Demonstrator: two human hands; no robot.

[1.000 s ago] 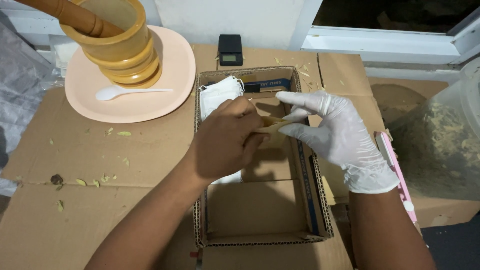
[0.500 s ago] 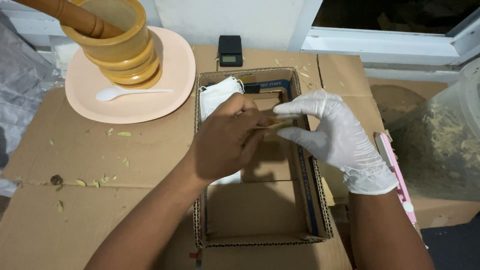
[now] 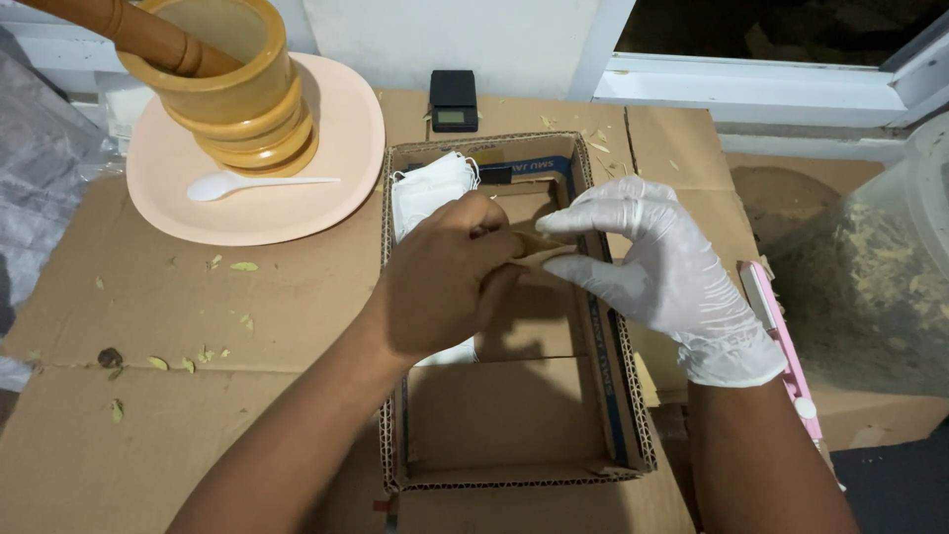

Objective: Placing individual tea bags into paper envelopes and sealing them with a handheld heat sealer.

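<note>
My bare left hand (image 3: 450, 282) and my gloved right hand (image 3: 657, 272) met over the open cardboard box (image 3: 608, 396), which sat near the middle of the cardboard-covered desk (image 3: 148, 415). Between them I held a small brown paper packet (image 3: 539, 252): left fingers curled and pinched on its near end, right thumb and forefinger closed narrow on the other, the rest of that hand's fingers fanned out. The packet hung above the box's upper compartment, not touching the floor of it. A stack of white face masks (image 3: 427, 193) stood against the box's left wall. Off toward the far left corner sat a peach plate (image 3: 341, 148) carrying a wooden mortar (image 3: 237, 99) with its pestle (image 3: 129, 30) inside, a white plastic spoon (image 3: 247, 184) beside it. A small black scale (image 3: 454, 100) rested just beyond the box.
</note>
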